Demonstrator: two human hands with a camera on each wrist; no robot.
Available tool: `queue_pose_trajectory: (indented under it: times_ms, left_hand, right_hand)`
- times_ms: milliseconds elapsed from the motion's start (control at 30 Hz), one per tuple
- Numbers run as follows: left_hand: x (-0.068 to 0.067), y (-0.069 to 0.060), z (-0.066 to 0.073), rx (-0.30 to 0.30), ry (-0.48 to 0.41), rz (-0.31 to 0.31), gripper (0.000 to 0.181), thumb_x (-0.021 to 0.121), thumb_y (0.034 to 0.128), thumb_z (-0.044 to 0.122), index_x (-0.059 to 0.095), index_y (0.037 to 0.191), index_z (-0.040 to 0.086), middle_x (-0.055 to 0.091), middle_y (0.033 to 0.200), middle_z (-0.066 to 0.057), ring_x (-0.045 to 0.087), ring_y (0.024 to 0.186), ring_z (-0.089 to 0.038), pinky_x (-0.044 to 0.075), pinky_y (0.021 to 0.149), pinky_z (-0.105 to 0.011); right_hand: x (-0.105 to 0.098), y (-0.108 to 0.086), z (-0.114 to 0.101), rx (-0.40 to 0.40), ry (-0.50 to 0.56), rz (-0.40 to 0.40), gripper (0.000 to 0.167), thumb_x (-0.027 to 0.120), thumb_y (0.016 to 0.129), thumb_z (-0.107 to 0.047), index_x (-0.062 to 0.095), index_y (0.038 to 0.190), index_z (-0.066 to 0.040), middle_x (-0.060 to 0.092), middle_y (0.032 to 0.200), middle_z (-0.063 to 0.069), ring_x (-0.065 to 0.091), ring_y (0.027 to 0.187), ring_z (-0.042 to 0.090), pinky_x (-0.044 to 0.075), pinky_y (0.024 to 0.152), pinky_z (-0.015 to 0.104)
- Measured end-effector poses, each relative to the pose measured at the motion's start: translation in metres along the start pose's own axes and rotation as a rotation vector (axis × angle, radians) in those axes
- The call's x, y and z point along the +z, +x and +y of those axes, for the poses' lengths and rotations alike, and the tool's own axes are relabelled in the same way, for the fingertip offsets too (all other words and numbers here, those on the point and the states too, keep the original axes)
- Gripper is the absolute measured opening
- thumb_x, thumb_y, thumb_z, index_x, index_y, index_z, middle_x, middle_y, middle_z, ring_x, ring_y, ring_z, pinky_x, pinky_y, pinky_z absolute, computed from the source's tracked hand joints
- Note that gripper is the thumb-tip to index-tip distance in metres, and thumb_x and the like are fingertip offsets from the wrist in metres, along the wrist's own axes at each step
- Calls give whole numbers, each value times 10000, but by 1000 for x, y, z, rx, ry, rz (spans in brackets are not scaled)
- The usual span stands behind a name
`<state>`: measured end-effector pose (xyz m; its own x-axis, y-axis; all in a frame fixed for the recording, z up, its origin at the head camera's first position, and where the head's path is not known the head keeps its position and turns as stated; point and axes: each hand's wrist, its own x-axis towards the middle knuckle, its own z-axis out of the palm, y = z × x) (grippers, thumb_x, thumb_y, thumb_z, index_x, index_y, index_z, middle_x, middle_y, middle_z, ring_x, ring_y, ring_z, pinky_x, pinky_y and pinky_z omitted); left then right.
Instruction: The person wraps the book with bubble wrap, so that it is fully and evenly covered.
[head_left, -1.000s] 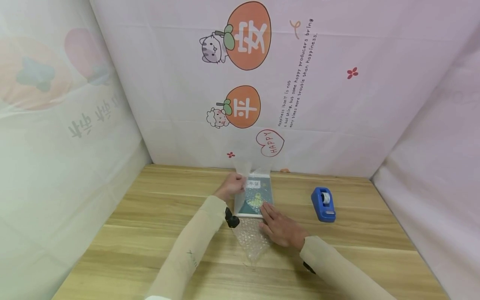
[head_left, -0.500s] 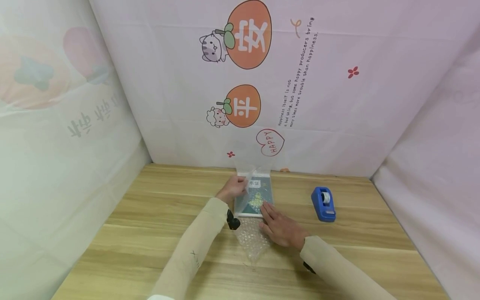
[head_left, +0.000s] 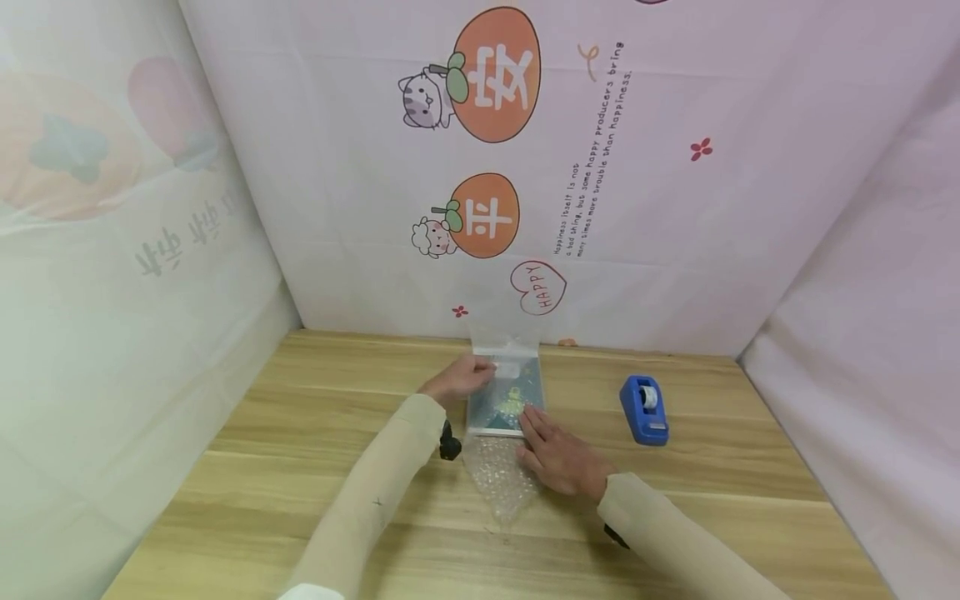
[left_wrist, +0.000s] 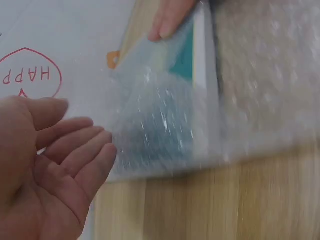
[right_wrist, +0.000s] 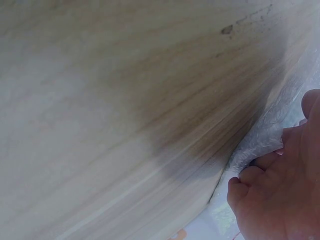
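A teal book [head_left: 513, 417] with a yellow picture lies on the table, covered by clear bubble wrap [head_left: 498, 479] that extends past its near and far ends. At the book's upper left edge is my left hand [head_left: 465, 377]. In the left wrist view that left hand [left_wrist: 65, 165] has its thumb apart from loosely bent fingers, whose tips are beside the wrap with nothing pinched. My right hand [head_left: 558, 450] rests its straight fingers on the wrapped book's lower right part. The right wrist view shows the right hand [right_wrist: 280, 185] at the wrap's edge, partly cut off.
A blue tape dispenser [head_left: 645, 410] with a roll of tape stands on the wooden table [head_left: 300, 467], right of the book. A printed white cloth [head_left: 637, 208] hangs behind the table, and white cloth walls rise at both sides.
The wrap's left flap, earlier lifted in my left hand's grip, now lies down over the book's cover. My left hand has loosened and drawn slightly left. The right hand stays in place.
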<state>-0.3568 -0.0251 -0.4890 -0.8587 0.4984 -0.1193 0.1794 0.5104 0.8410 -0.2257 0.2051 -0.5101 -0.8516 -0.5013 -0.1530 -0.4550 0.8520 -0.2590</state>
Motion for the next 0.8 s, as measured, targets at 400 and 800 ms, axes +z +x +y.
queue_pose_trajectory:
  times_ms: [400, 800]
  left_hand:
    - [-2, -8, -12, 227, 600, -202, 537, 539, 1114, 219, 419, 1620, 84, 401, 1697, -96, 396, 1577, -278, 317, 1321, -428]
    - [12, -16, -10, 282, 731, -185, 556, 480, 1128, 186, 340, 1642, 28, 316, 1731, -139, 311, 1617, -301, 252, 1347, -437]
  right_hand:
    - [5, 2, 2, -5, 2, 2, 694, 305, 1162, -433, 180, 1673, 20, 115, 1774, 216, 120, 1662, 372, 242, 1339, 530]
    - [1, 0, 0, -5, -2, 2, 690, 318, 1162, -412, 190, 1663, 45, 128, 1766, 238, 131, 1657, 389, 245, 1336, 537]
